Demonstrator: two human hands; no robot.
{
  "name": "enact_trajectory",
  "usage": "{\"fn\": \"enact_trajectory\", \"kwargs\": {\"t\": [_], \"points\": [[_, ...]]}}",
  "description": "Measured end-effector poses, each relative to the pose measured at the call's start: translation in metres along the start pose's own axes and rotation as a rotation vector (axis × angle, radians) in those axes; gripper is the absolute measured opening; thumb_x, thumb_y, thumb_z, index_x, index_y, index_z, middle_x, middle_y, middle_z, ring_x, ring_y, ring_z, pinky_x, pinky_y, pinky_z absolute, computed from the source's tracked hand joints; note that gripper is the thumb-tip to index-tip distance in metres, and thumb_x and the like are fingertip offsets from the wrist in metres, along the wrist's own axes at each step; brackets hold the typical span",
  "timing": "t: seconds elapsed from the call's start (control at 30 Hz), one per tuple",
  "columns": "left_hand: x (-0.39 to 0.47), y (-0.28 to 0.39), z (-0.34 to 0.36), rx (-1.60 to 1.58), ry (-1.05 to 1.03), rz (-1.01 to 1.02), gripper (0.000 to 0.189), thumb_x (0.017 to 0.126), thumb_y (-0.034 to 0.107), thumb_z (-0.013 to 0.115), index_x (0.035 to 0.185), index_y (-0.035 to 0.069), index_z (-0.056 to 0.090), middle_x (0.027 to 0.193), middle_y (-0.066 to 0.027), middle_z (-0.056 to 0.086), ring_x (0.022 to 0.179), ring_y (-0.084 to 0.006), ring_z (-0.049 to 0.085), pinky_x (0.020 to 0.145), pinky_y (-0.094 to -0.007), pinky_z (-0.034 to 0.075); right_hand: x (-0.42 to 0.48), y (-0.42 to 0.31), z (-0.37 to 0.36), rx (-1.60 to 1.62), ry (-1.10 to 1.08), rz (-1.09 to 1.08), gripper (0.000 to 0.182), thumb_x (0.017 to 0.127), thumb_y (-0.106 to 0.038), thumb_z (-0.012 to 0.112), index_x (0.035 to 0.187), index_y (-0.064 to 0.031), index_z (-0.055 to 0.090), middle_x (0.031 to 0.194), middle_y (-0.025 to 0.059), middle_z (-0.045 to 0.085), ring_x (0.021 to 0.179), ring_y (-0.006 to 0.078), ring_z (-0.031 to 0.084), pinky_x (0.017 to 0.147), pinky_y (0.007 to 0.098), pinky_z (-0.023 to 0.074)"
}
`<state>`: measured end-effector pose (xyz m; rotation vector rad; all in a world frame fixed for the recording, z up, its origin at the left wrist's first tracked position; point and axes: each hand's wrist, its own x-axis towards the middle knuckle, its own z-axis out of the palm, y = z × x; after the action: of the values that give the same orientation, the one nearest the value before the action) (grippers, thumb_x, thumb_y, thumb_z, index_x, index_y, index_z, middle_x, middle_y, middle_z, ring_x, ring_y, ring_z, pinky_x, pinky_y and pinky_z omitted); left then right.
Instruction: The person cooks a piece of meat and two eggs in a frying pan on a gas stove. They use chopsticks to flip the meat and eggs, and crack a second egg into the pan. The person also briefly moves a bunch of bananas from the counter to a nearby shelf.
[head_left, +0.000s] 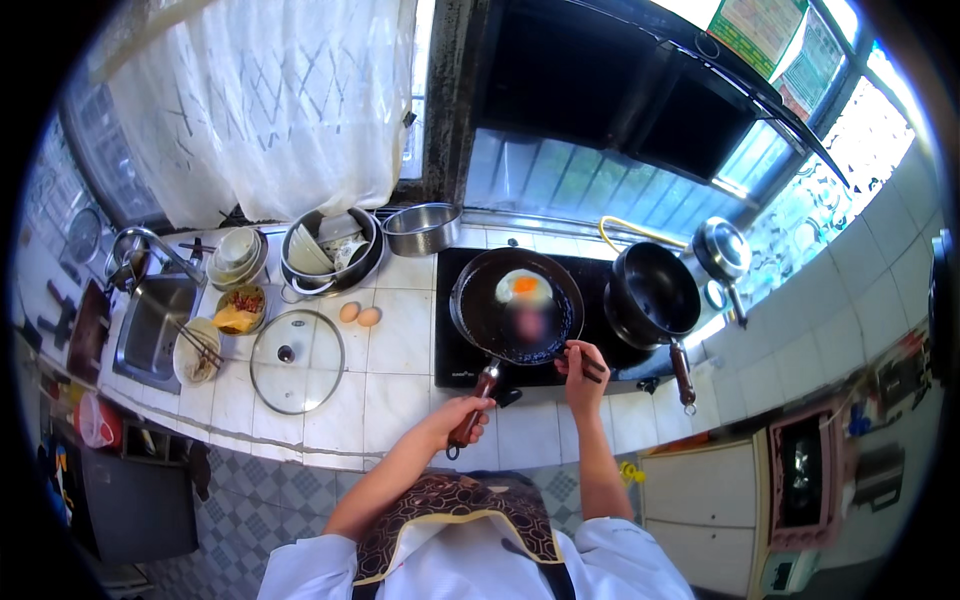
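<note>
My left hand (465, 421) is wrapped around the brown wooden handle (484, 386) of a black frying pan (480, 315), which sits on the left part of a black gas stove (444, 352). A fried egg (523, 286) with an orange yolk lies toward the far side of the pan. Below it a blurred patch hides part of the pan's bottom. At the pan's near right rim, my right hand (583, 375) grips dark chopsticks (592, 367). Their tips are hard to make out against the dark pan.
A black wok (654, 292) occupies the right burner, its handle (681, 375) pointing toward me. To the left, two brown eggs (360, 313) lie beside a glass lid (298, 379). Farther left are a bowl with chopsticks (196, 352), a bowl of food (241, 309) and a sink (154, 330).
</note>
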<state>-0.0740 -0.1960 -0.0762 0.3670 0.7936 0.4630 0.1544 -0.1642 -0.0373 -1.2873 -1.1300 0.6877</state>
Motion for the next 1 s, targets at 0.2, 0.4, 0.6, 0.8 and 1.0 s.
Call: {"fn": "enact_trajectory", "kwargs": {"t": [0.2,0.4,0.6,0.8,1.0], "points": [[0.002,-0.001,-0.002,-0.016,0.001,0.008,0.023,0.086,0.024,0.053,0.105,0.011,0.05,0.069,-0.0001,0.048,0.052,-0.01,0.046,0.044,-0.023,0.037,0.005,0.002,0.005,0.1,0.031,0.144,0.016,0.09,-0.012,0.052,0.092,0.0011,0.06,0.075,0.0071,0.06,0.063,0.0129,0.062,0.057,0.0214,0.0513],[0.005,-0.002,0.001,-0.037,0.001,0.001,0.021,0.086,0.022,0.052,0.104,0.011,0.05,0.067,-0.0007,0.048,0.051,-0.0098,0.046,0.043,-0.0227,0.037,0.019,0.005,-0.003,0.108,0.028,0.158,0.018,0.091,-0.012,0.05,0.093,0.0016,0.061,0.077,0.0081,0.061,0.065,0.0144,0.063,0.056,0.0224,0.0522],[0.006,-0.008,0.003,-0.069,-0.024,0.016,0.021,0.087,0.022,0.052,0.104,0.011,0.05,0.067,-0.0006,0.048,0.051,-0.0098,0.046,0.043,-0.0227,0.037,0.023,-0.009,-0.011,0.17,-0.022,0.239,0.016,0.09,-0.011,0.051,0.092,0.0016,0.061,0.076,0.0076,0.059,0.063,0.0144,0.063,0.054,0.0225,0.0522],[0.005,-0.007,0.003,-0.066,-0.017,0.004,0.021,0.087,0.022,0.052,0.105,0.011,0.05,0.067,-0.0005,0.048,0.051,-0.0101,0.046,0.043,-0.0228,0.037,0.025,0.003,0.004,0.111,-0.06,0.156,0.016,0.09,-0.012,0.051,0.089,0.0018,0.059,0.073,0.0039,0.056,0.062,0.0128,0.062,0.054,0.0218,0.0519],[0.006,-0.007,0.002,-0.057,-0.022,0.02,0.021,0.087,0.022,0.052,0.104,0.011,0.05,0.067,-0.0005,0.048,0.05,-0.0098,0.045,0.043,-0.0227,0.036,0.028,0.005,0.013,0.122,-0.031,0.158,0.018,0.091,-0.013,0.05,0.089,0.002,0.059,0.073,0.0056,0.057,0.063,0.0134,0.063,0.054,0.0218,0.0516]]}}
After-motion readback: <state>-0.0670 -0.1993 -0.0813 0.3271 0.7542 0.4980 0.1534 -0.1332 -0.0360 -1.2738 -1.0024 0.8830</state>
